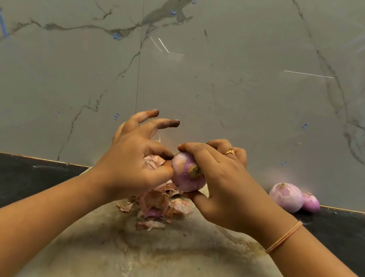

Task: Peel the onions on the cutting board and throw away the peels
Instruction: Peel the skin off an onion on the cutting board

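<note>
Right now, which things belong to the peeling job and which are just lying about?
Job: held onion, gripped by right hand, pinched by left hand; peel pile; cutting board; larger onion and smaller onion, set aside at right.
Just there: black counter; marble wall.

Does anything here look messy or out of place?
Mildly. Loose peels lie heaped on the stained cutting board, not yet thrown away, and two peeled onions sit off the board on the dark counter by the wall.
</note>
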### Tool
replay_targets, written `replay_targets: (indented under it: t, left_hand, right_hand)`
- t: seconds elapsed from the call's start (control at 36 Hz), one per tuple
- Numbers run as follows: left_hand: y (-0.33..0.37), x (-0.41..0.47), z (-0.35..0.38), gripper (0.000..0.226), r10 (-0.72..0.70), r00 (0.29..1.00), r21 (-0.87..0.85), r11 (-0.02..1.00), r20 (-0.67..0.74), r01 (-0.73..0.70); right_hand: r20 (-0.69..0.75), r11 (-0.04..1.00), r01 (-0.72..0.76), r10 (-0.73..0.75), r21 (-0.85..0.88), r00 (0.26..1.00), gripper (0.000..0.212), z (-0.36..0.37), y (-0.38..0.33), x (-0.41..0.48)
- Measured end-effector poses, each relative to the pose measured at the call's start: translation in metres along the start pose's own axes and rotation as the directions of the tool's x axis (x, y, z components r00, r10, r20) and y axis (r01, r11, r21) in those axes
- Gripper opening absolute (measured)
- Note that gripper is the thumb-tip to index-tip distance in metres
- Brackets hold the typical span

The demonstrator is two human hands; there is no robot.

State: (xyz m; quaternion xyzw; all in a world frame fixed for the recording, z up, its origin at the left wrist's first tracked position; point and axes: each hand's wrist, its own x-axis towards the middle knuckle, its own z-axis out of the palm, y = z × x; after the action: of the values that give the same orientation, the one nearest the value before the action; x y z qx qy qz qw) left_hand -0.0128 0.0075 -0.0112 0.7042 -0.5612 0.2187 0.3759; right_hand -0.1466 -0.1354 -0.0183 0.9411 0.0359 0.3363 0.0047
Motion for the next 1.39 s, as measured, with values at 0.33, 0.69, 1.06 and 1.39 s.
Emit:
replay_targets:
  t: [0.33, 0.69, 1.06, 1.39]
  left_hand:
    - [0.002, -0.002, 0.002, 0.037, -0.032, 0.998, -0.002, 0.999, 0.055, 0.032]
    - [0.0, -0.002, 0.005, 0.052, -0.014, 0.995, 0.017, 1.0, 0.102, 0.012]
    - [-0.011, -0.001, 0.007, 0.038, -0.029, 0.999, -0.062, 0.998, 0.023, 0.03]
    - [-0.001, -0.002, 0.005, 0.037, -0.073, 0.993, -0.105, 0.991, 0.095, 0.083]
  right_hand:
    - [-0.034, 0.997, 0.019, -0.022, -0.072, 0.999, 0.065, -0.001, -0.002, 0.001]
    - [0.021, 0.994, 0.034, -0.032, -0.107, 0.999, 0.067, -0.002, -0.004, 0.0]
    - [0.05, 0.999, 0.007, -0.005, -0.05, 0.999, 0.067, -0.003, -0.007, 0.002]
    - [0.075, 0.998, -0.005, 0.01, -0.068, 0.997, 0.064, -0.004, -0.006, 0.001]
